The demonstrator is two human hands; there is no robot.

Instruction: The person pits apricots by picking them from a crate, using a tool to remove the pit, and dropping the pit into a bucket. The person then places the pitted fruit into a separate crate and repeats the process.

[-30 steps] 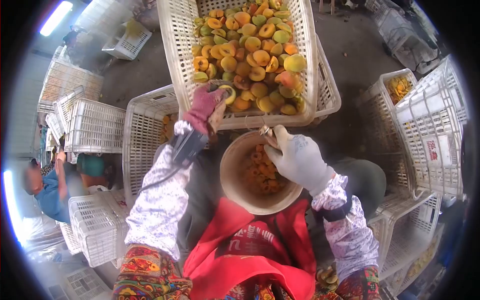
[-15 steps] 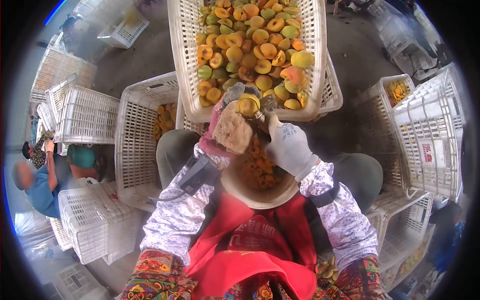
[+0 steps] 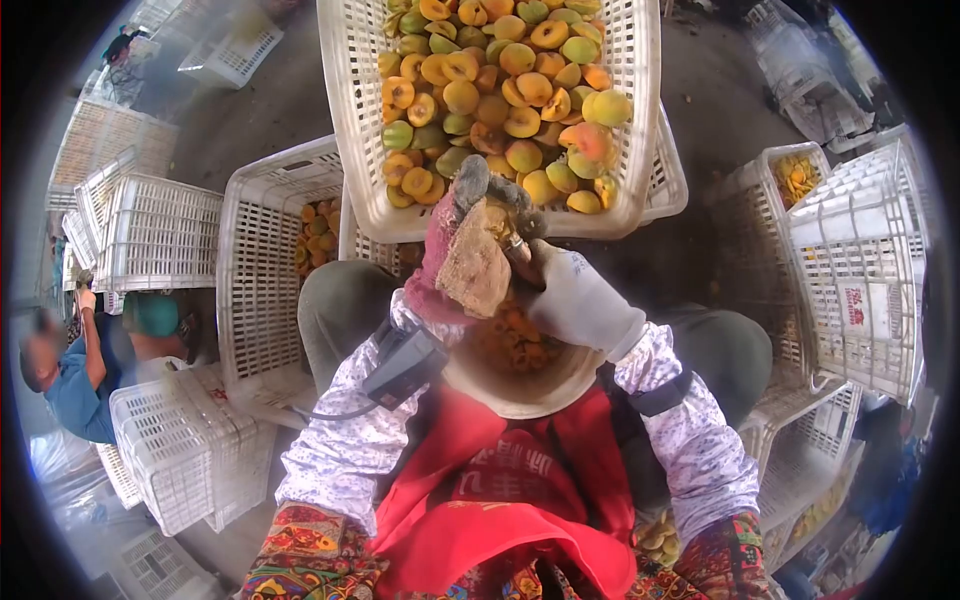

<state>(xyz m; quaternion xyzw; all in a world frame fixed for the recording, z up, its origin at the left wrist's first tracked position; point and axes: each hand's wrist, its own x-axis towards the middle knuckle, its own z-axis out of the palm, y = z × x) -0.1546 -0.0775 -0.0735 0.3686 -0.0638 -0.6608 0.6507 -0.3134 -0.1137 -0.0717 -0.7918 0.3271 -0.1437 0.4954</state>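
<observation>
My left hand (image 3: 455, 240), in a pink and grey glove with a tan cloth patch, is closed round a peach half (image 3: 497, 222), mostly covered by the fingers. Against that fruit, my right hand (image 3: 580, 300), in a pale grey glove, grips a small tool with a metal collar (image 3: 517, 246); its working end is hidden. Both hands meet above a whitish bucket (image 3: 520, 398) between my knees, which holds orange fruit pieces (image 3: 515, 340). Just beyond them stands a white crate (image 3: 350, 130) full of halved peaches (image 3: 500, 100).
Another white crate (image 3: 255, 270) with fruit stands by my left knee. Stacked crates (image 3: 165, 235) line the left, near a seated person in blue (image 3: 80, 390). More crates (image 3: 850, 290) are stacked at the right. A red apron (image 3: 500, 500) covers my lap.
The peach half, earlier showing its round yellow face, is now turned and mostly covered by my fingers. My right hand has shifted slightly and rotated with the tool.
</observation>
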